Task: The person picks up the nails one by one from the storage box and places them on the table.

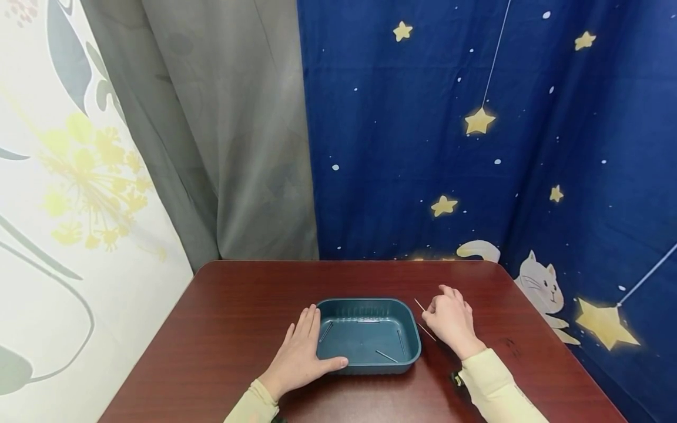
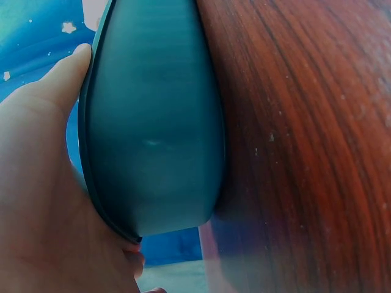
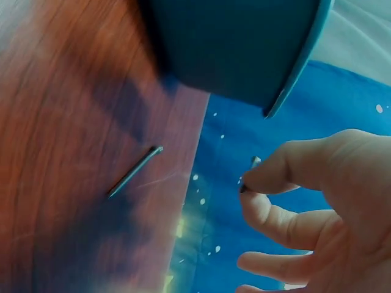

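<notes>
Pinching a slim metal nail (image 1: 420,305) between thumb and forefinger, the right hand (image 1: 452,320) hangs just off the right side of the tray (image 1: 359,342); we judge that so thin a piece asks for fingertips rather than a full grasp. The left hand (image 1: 301,355) lies spread at the opposite end, its straight fingers along the left rim and its thumb on the near one. We read that as bracing, since a light plastic tray could slide if knocked.

Close by the right hand, a loose nail (image 1: 426,332) lies on the tabletop (image 1: 238,317), near the tray's right wall and within easy reach. Inside the tray we count four more: one by the left wall (image 1: 326,332), one along the far wall (image 1: 368,321), one by the right wall (image 1: 400,341) and one slanting near the front (image 1: 386,356). They point different ways, so we doubt their order matters.

Beyond the tabletop we see a grey curtain (image 1: 264,147) and a starry blue curtain (image 1: 402,117).
</notes>
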The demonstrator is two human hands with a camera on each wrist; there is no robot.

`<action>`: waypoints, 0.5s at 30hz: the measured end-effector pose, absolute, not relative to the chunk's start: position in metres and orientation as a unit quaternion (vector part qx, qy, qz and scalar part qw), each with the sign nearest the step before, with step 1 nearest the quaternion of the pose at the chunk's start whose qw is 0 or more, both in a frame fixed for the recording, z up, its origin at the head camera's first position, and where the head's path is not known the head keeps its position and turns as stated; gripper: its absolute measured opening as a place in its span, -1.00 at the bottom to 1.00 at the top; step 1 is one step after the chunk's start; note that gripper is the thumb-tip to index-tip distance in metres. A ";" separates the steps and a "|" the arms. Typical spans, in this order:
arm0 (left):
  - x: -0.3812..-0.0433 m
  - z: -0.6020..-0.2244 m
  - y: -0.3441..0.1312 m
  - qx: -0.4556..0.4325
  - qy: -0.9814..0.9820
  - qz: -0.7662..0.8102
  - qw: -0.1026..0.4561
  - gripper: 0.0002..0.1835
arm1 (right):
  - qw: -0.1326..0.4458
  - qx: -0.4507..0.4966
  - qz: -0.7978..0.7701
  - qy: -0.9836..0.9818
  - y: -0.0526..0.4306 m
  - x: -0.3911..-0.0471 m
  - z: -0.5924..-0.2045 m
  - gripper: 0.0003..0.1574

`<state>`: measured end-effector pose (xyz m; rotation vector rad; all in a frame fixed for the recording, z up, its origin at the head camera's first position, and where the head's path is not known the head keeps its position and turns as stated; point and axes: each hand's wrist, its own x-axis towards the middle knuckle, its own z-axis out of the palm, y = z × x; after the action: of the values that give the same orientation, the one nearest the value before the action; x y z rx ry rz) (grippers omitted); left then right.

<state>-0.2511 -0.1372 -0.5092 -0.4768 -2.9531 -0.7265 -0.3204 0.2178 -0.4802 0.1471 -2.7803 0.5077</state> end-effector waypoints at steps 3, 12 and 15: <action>-0.251 -0.510 -0.137 -0.154 -0.959 -0.235 0.032 0.36 | 0.136 0.044 0.164 -0.976 0.222 -0.320 -0.484 -0.72; -0.252 -0.510 -0.138 -0.156 -0.959 -0.234 0.036 0.36 | 0.101 0.035 0.134 -0.985 0.229 -0.315 -0.493 -0.64; -0.252 -0.510 -0.138 -0.156 -0.958 -0.237 0.034 0.35 | 0.096 0.034 0.124 -0.987 0.230 -0.313 -0.495 -0.64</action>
<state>-0.2516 -0.1378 -0.5104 -0.4798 -2.9470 -0.7287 -0.3131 0.2301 -0.4951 0.1005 -2.9243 0.3667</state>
